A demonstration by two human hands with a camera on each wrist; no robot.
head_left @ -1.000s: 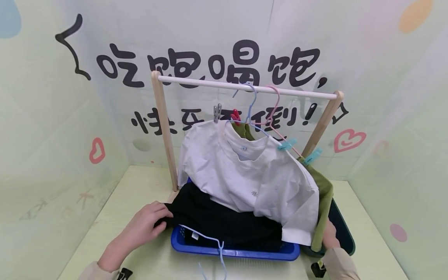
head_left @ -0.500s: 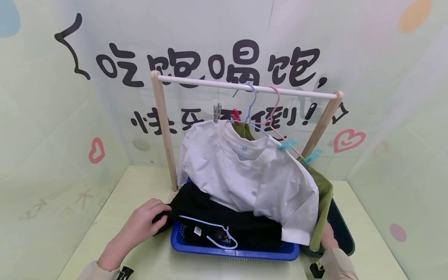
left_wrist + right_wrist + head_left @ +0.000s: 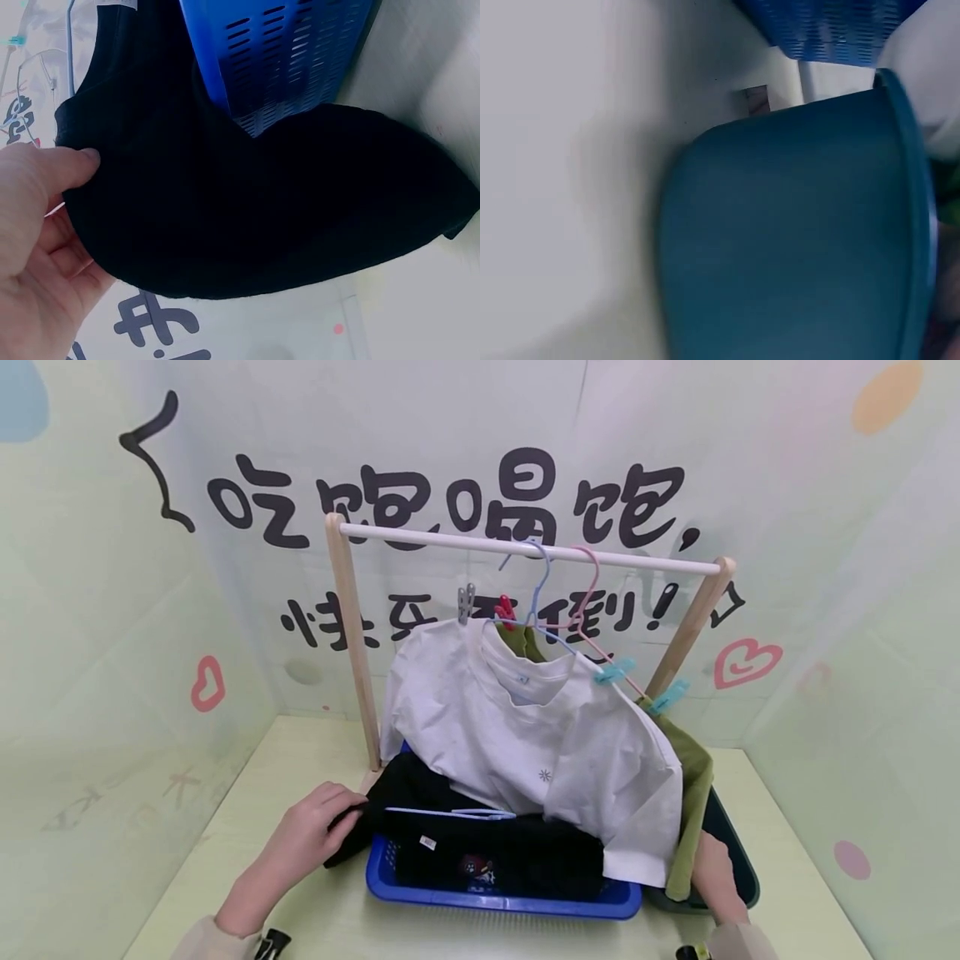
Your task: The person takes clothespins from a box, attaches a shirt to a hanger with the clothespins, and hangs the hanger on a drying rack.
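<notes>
My left hand [image 3: 311,831] pinches the shoulder edge of a black shirt [image 3: 510,847] between thumb and fingers. In the left wrist view the thumb lies over the cloth [image 3: 195,195], and its sleeve spreads beside the basket. The shirt drapes over a blue basket [image 3: 510,903], with a light-blue hanger [image 3: 450,812] across it, partly inside. At the right, my right hand [image 3: 714,872] reaches into a dark green bin [image 3: 742,852] beside a hanging green garment [image 3: 693,785]. Its fingers are hidden, and I cannot tell whether they hold anything.
A wooden rack with a white rail [image 3: 450,537] stands behind the basket. A white T-shirt [image 3: 487,718] hangs there in front of the green garment, overlapping the basket. Clothespins, including a grey one [image 3: 466,603] and a red one [image 3: 506,610], grip the shoulders. Printed curtains enclose the table.
The light-blue hanger's hook has swung up from the basket's front, so the hanger now lies flatter across the shirt. My right hand has shifted slightly at the bin; my left keeps its pinch.
</notes>
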